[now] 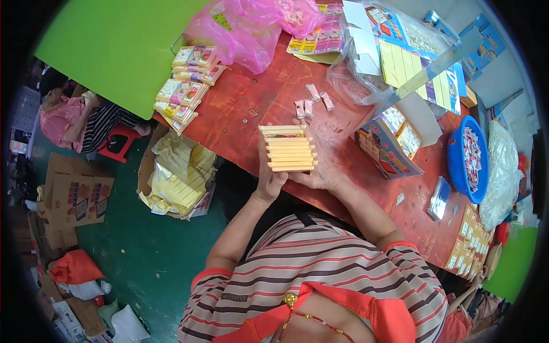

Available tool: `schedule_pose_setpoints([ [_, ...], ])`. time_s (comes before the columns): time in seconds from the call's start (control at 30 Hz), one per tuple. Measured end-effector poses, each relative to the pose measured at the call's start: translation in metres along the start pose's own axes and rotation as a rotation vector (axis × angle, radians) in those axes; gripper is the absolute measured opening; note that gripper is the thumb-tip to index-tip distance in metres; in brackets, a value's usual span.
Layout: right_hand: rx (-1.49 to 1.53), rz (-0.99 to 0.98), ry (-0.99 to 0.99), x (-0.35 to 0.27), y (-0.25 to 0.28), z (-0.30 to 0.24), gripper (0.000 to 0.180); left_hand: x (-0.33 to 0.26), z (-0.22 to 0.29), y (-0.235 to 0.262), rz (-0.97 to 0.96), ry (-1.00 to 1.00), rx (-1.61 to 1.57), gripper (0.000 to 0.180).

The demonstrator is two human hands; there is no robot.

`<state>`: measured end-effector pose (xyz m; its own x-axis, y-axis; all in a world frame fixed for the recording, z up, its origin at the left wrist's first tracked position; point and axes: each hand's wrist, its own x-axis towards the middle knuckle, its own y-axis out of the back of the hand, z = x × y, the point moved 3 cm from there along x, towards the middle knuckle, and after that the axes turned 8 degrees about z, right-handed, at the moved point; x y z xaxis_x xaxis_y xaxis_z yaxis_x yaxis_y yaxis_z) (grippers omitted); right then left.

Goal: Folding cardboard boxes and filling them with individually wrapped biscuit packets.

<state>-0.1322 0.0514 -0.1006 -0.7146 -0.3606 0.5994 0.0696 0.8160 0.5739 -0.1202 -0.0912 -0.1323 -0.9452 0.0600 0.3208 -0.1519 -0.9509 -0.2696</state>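
Observation:
Between my two hands stands a stack of flat, cream-yellow packs (pixel 290 156), seen edge-on above the table's near edge. My left hand (pixel 268 178) is closed along the stack's left side, thumb near the lower corner. My right hand (pixel 321 170) grips the right side, its fingers partly hidden behind the packs. The topmost pack sits slightly apart from the others and is shifted left. Just beyond the stack, several small pink sachets (pixel 309 108) lie on the red table (pixel 251 108).
Right of my hands stands an open carton (pixel 384 150) with packs in it, then a blue basin (pixel 453 157) of sachets. More packs (pixel 186 86) lie at the far left, near a pink plastic bag (pixel 240 31). A box of yellow sheets (pixel 177 171) is on the floor; a person (pixel 66 117) sits left.

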Motion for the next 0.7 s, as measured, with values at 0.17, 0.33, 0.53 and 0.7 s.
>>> schedule_pose_setpoints([
  [0.17,0.157,-0.024,-0.112,-0.008,-0.007,0.014,0.064,-0.001,0.003,-0.008,0.052,-0.034,-0.009,0.105],
  [0.33,0.081,0.038,-0.050,-0.013,0.001,0.013,0.058,0.004,0.001,-0.021,0.084,-0.095,0.054,0.084],
  [0.53,0.223,0.225,-0.278,-0.008,0.037,-0.037,0.077,-0.022,0.023,-0.033,0.182,0.038,0.061,0.043],
  [0.7,0.041,0.303,-0.250,-0.021,0.127,-0.100,0.075,-0.048,0.050,-0.069,-0.117,0.172,-0.183,0.068],
])
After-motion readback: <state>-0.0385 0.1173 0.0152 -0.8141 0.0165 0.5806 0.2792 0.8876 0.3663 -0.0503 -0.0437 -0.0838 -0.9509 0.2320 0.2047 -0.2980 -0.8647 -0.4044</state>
